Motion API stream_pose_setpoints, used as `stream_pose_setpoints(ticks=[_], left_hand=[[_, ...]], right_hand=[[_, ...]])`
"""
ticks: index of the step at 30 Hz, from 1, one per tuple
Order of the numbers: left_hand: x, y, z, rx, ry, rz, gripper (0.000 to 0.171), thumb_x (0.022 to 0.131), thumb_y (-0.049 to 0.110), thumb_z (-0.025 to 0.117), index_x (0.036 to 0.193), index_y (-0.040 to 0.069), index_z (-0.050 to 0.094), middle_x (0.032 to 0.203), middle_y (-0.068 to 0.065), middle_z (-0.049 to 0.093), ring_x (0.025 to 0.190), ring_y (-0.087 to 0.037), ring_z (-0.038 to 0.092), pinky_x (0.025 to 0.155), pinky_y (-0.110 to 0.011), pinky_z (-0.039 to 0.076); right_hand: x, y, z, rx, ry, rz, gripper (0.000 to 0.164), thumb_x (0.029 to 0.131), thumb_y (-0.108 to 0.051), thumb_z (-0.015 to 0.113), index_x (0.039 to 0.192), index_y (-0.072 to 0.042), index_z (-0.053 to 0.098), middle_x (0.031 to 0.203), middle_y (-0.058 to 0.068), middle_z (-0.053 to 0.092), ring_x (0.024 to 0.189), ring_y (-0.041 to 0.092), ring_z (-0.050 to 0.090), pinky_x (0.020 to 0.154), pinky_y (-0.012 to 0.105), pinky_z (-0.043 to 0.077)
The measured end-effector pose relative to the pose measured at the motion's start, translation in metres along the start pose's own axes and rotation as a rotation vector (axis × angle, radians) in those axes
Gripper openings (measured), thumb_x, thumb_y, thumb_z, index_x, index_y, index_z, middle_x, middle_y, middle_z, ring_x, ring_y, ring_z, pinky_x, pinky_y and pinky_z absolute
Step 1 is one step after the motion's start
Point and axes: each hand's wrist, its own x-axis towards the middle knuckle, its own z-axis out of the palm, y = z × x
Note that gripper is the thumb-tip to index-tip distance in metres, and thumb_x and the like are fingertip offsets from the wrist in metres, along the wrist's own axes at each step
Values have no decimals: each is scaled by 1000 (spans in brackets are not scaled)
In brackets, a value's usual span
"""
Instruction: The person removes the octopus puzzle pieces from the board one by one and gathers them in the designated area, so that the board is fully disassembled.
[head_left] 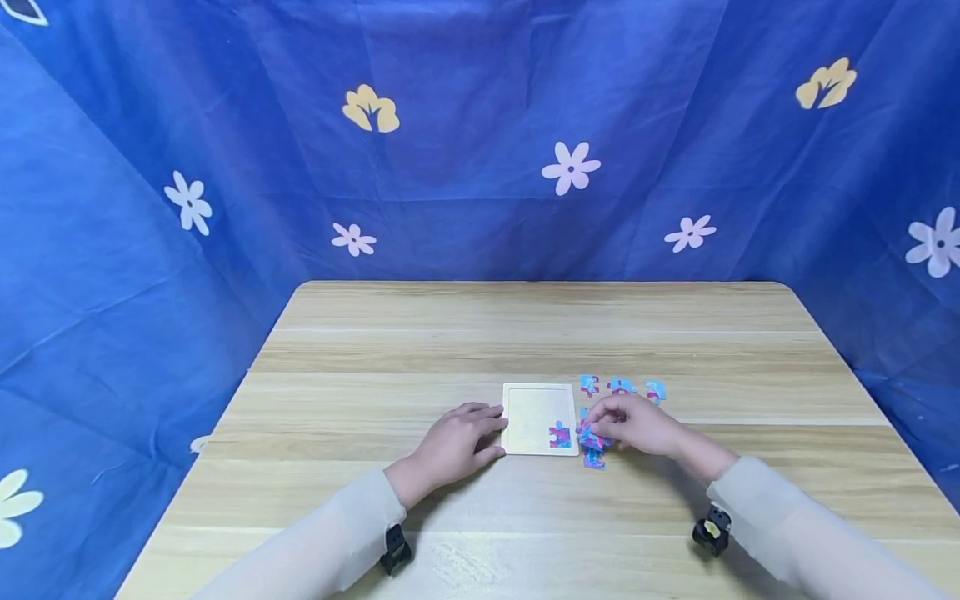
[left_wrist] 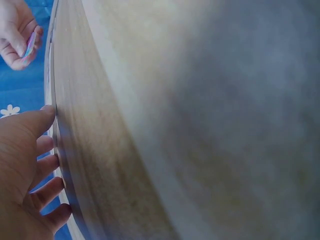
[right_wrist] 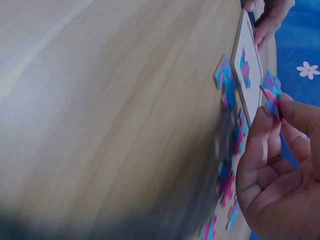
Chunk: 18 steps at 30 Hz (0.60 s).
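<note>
A square puzzle tray [head_left: 532,408] with a pale raised rim lies on the table. One pink-and-blue puzzle piece [head_left: 559,435] sits in its lower right corner. My left hand [head_left: 453,443] rests at the tray's left edge, fingers spread and fingertips touching the rim. Just right of the tray, my right hand [head_left: 637,423] pinches another puzzle piece [right_wrist: 271,92] between thumb and fingers, raised off the table. In the left wrist view the held piece shows edge-on in the right hand [left_wrist: 17,37]. Beneath that hand, loose pieces [head_left: 594,459] are partly hidden.
Several loose puzzle pieces [head_left: 621,385] lie in a row behind the right hand. The wooden table [head_left: 420,333] extends around the tray, with a blue flowered cloth [head_left: 465,167] hanging behind it. A black wrist camera [head_left: 711,531] sits at the right sleeve.
</note>
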Motion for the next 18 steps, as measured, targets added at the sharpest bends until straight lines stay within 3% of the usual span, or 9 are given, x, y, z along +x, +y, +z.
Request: stream_pose_setpoints(ticks=[18], left_hand=[[1, 2, 0, 18, 5, 0, 40, 86, 35, 69, 119, 12, 67, 131, -6, 58, 120, -26, 52, 101, -41, 41]], right_hand=[[-26, 22, -18, -22, -102, 18, 5, 88, -7, 65, 92, -6, 69, 78, 2, 63, 60, 10, 50, 52, 20, 45]])
